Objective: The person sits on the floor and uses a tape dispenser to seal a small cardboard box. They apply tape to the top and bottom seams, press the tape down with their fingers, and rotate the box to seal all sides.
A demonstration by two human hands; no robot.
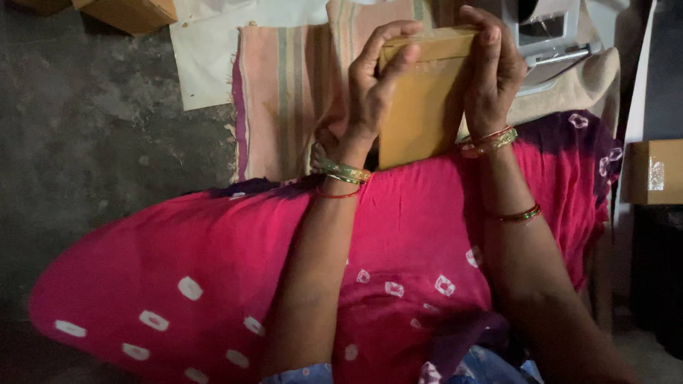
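Observation:
A flat brown paper envelope [418, 107] stands upright over my lap, held from both sides. My left hand [373, 85] grips its left edge, thumb and fingers curled over the top corner. My right hand [491, 71] clasps the right edge, fingers folded over the top. Both wrists carry green, gold and red bangles. My lap is draped in bright pink cloth [213, 270] with white dotted marks.
A striped pink and beige cloth [284, 99] lies on the grey floor beyond my knees, beside a white sheet [206, 50]. A cardboard box [131, 13] sits at top left, another box [651, 171] at right. A white machine [548, 32] stands at top right.

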